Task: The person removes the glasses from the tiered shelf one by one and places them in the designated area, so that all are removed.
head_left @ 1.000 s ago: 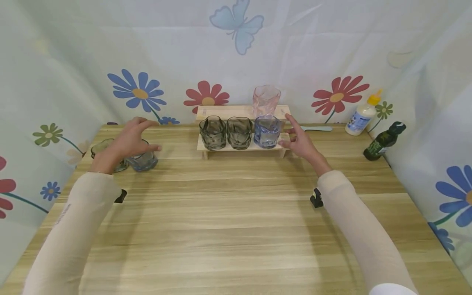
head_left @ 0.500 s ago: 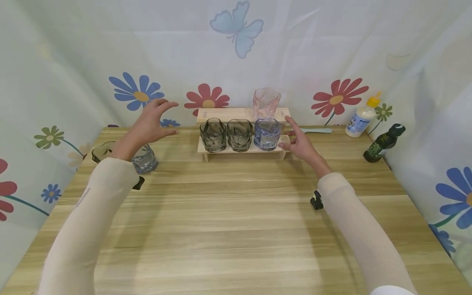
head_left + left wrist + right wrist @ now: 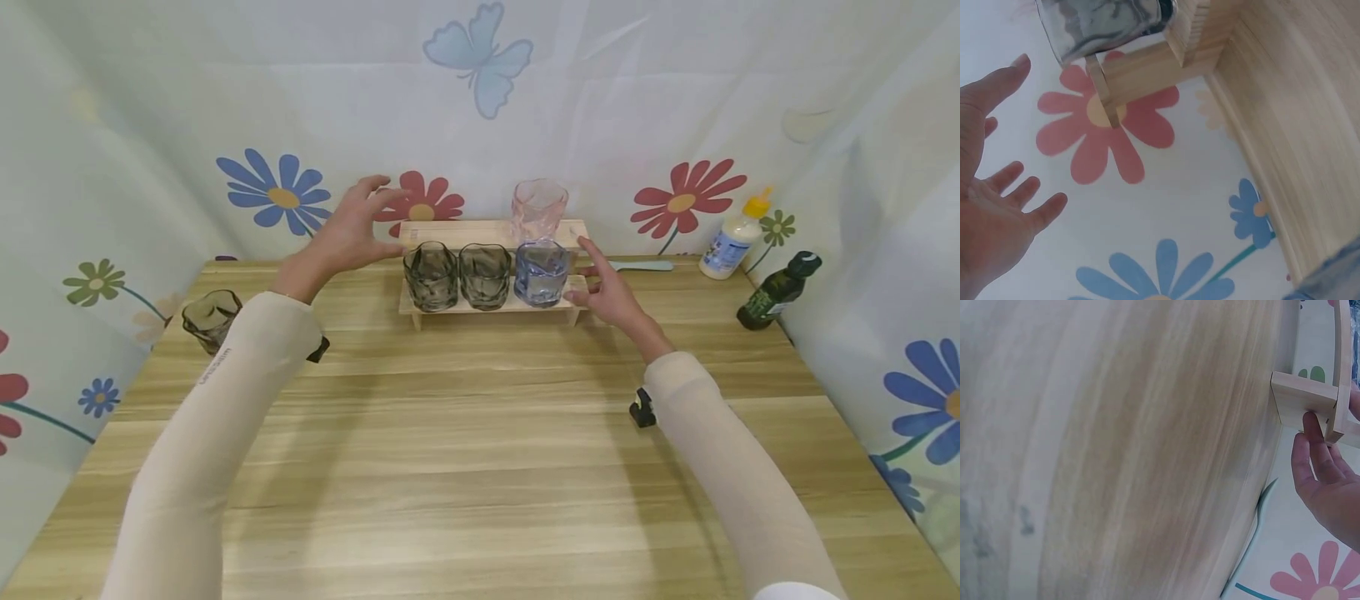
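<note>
Bringing the left hand (image 3: 351, 236) to the wooden rack (image 3: 461, 231) appears to be the step in hand. The rack stands near the back of the desk (image 3: 450, 433), in front of the flowered curtain (image 3: 337, 92). The left hand is wide, thumb parted from the fingers, just beside the rack's left end; the left wrist view shows it apart from the wood. The right hand (image 3: 611, 293) is spread too, a fingertip touching the end panel (image 3: 1300, 394); how firmly it presses, I cannot tell.

Aim for wood, not glass: the first dark glass (image 3: 431, 279) sits close to the left edge, so a thumb swung inward could knock it. Come in from the side and match the right hand's height, so neither end tips. The second dark glass (image 3: 484, 279), the blue glass (image 3: 541, 275) and, on the upper tier, the pink glass (image 3: 538, 208) look unsecured, so gentle, even pressure should serve best.
</note>
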Available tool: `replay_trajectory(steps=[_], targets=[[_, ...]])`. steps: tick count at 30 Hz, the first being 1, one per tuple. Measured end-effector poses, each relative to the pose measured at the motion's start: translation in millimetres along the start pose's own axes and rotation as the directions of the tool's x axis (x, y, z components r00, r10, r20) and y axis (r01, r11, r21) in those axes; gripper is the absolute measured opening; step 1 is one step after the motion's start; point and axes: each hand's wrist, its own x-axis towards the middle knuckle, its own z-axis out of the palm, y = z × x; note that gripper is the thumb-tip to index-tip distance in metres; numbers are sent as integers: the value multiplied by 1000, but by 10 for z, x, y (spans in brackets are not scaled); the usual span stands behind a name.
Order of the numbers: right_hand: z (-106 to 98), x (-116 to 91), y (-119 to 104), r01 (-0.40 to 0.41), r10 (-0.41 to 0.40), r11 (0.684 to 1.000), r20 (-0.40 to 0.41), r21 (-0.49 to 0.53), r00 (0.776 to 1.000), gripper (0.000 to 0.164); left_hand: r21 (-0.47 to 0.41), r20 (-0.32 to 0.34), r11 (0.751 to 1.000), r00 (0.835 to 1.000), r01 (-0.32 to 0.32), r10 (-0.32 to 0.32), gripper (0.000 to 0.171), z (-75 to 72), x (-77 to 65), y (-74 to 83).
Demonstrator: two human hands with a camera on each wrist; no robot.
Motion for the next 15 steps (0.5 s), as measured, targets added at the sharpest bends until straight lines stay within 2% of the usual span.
replay_trajectory(steps=[7, 15], targets=[[6, 9, 25, 3, -3, 1000, -8, 4, 1000, 95, -49, 28, 998, 999, -33, 34, 77, 117, 202, 176], [12, 8, 31, 25, -25, 1000, -13, -2, 1000, 95, -4, 38, 995, 994, -99, 100, 81, 195, 393, 399]])
